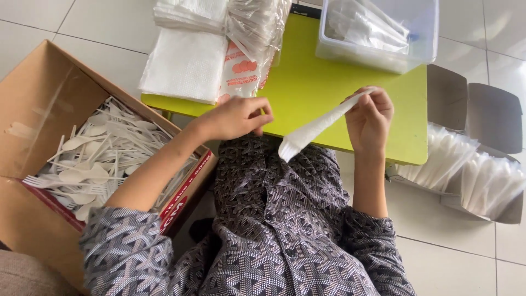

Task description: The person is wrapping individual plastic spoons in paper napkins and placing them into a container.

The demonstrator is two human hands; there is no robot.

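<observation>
My right hand [370,118] pinches the top end of a folded white paper napkin [312,130], which hangs down and leftward over the near edge of the small lime-green table [323,82]. My left hand [236,117] hovers at the table's near edge, fingers curled together, and I cannot see anything in it. It sits just left of the napkin's lower end, apart from it. A stack of white napkins [186,60] lies on the table's far left, beside a clear plastic bag of packets [252,38].
A cardboard box [38,104] full of white plastic spoons and forks [104,153] stands on the floor at my left. A clear plastic tub [383,33] sits at the table's far right. Another box of clear sleeves [466,170] is on the floor at right.
</observation>
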